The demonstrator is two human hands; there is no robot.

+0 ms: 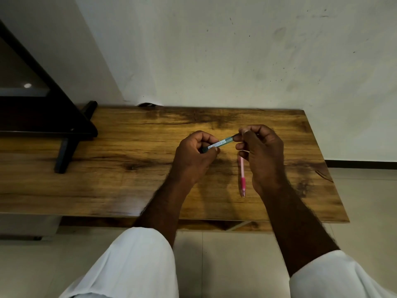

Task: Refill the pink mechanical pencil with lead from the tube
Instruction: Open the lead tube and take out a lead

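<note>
Hands meet above the middle of a wooden table (pixel 129 168), each pinching one end of a slim teal lead tube (pixel 219 143) with a white printed label along its side. The left hand (pixel 193 155) is curled into a loose fist around the tube's nearer, darker end, thumb and forefinger closed tight on it. The right hand (pixel 260 151) grips the farther end between thumb and fingertips, right where the cap would sit; from here the fingers cover that end, so I cannot say whether the cap is on or off. The tube lies slanted, rising from the left hand up toward the right, held clear of the tabletop.

The pink mechanical pencil (pixel 242 176) lies flat on the wood just below the right hand, untouched by either hand. It runs nearly straight toward the person, its darker pink grip and metal tip at the near end, its upper end tucked under the right hand's fingers out of sight.

Both forearms are bare, coming out of white sleeves (pixel 137 265) at the bottom of the view. At the table's left end stands a dark frame (pixel 64 130) with a slanted leg resting on the wood. Behind the table is a pale, scuffed wall (pixel 236 50), and a light tiled floor shows to the right.
</note>
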